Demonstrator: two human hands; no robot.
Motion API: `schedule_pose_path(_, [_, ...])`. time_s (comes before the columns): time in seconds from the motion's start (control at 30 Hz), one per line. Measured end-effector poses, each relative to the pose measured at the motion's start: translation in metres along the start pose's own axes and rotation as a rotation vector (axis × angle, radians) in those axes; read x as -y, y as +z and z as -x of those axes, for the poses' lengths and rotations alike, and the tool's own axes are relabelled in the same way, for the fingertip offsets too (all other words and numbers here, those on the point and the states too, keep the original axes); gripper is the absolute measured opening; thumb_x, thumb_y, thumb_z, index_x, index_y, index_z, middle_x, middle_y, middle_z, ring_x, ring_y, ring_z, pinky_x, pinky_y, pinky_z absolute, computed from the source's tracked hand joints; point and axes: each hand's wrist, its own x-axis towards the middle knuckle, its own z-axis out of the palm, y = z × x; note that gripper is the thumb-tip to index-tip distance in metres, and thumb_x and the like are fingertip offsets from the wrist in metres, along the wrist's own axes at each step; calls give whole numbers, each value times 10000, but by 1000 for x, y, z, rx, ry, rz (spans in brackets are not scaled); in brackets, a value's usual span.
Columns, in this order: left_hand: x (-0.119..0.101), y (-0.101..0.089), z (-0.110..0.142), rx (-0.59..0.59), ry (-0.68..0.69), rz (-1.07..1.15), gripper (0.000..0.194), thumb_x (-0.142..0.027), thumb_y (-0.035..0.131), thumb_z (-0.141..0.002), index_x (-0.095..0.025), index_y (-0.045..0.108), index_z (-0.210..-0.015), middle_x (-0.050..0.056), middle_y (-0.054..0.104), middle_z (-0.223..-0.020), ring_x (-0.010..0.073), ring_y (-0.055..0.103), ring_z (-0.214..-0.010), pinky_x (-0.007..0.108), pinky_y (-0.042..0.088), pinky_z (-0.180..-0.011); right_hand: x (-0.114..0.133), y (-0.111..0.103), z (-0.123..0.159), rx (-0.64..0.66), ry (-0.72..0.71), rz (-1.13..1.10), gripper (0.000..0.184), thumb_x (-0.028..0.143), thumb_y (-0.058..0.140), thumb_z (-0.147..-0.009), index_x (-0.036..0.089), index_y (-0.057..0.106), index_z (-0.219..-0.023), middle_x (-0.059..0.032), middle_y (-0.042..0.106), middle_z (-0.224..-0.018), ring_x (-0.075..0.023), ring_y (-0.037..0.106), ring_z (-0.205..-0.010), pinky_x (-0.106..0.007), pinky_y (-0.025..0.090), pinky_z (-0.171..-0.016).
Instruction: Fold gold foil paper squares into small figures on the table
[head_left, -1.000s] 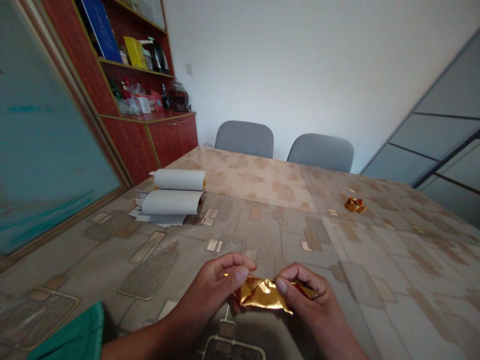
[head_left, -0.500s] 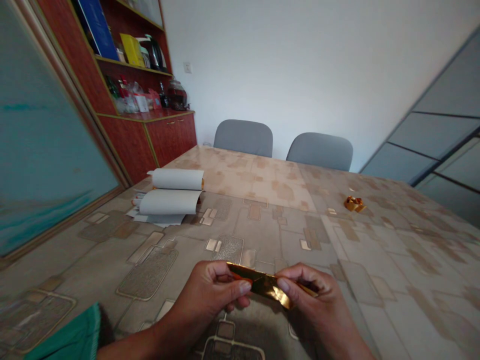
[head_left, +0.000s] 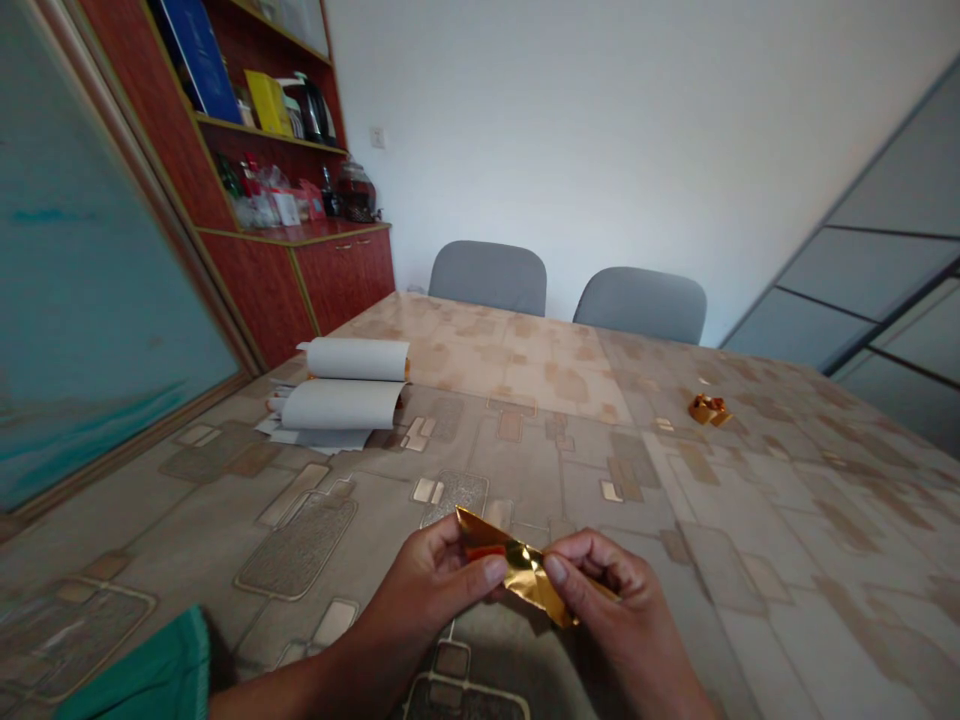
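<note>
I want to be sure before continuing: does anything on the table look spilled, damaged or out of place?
No spill or damage shows. The white sheets look untidy, though: they curl over instead of lying flat, with uneven edges at the left. The held gold foil is merely creased.

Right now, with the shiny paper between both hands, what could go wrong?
Two risks, as a judgement. The gold paper is pinched by the left hand and the right hand, with a bright, creased stretch between them; uneven pulling might wrinkle or tear it there. Its pointed corner stands up beside the left hand, so a shift of that hand could bend it the wrong way.
</note>
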Motion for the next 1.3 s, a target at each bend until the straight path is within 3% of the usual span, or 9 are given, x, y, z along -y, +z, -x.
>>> schedule_pose_path(0.17, [-8, 0, 0, -36, 39, -100, 418, -458, 927, -622, -144, 682, -750, -4, 662, -671, 114, 584, -629, 210, 466, -606, -2, -3, -2, 10, -23, 24, 283, 478, 798, -803, 208, 748, -734, 0, 650, -604, -115, 546, -540, -216, 440, -527])
schedule_pose_path(0.3, [-9, -1, -1, -19, 22, -134, 455, -512, 898, -629, -146, 652, -740, -32, 596, -595, 83, 498, -497, 202, 419, -498, -4, -3, 0, 40, -40, 0, 249, 481, 796, -809, 238, 772, -856, -3, 679, -680, -108, 556, -568, -193, 440, -517])
schedule_pose_path(0.57, [-8, 0, 2, -60, 21, -165, 434, -483, 880, -638, -157, 620, -760, -10, 620, -607, 95, 524, -478, 214, 430, -487, 13, -5, 1, 172, -39, 34, 266, 488, 795, -813, 242, 769, -910, -22, 707, -731, -131, 615, -631, -227, 500, -584])
schedule_pose_path(0.8, [2, -1, 1, -41, 32, -168, 401, -472, 832, -704, -181, 575, -806, -30, 600, -580, 97, 536, -453, 194, 395, -449, 15, -3, 1, 262, 4, 40, 289, 521, 771, -832, 233, 762, -815, 7, 662, -673, -99, 542, -586, -206, 440, -565])
schedule_pose_path(0.97, [4, -2, 1, 36, 45, -88, 511, -472, 830, -723, -215, 523, -1041, -61, 613, -606, 93, 550, -454, 166, 387, -439, 10, -5, 1, 252, 95, -50, 305, 525, 805, -793, 225, 783, -837, 2, 667, -684, -96, 516, -577, -211, 383, -549])
schedule_pose_path(1.17, [-3, 0, 7, 150, 59, -50, 400, -451, 819, -758, -210, 537, -907, -49, 615, -670, 86, 567, -499, 173, 419, -484, 16, -8, 1, 199, 159, -121, 296, 480, 828, -782, 198, 776, -857, -2, 660, -689, -100, 525, -591, -209, 368, -555])
schedule_pose_path(1.3, [-10, 0, 15, 219, 51, -94, 336, -415, 803, -789, -213, 570, -923, -35, 628, -706, 99, 578, -566, 181, 421, -534, 13, -9, 0, 73, 145, -191, 331, 430, 891, -715, 214, 744, -918, 12, 664, -713, -112, 576, -596, -209, 408, -560])
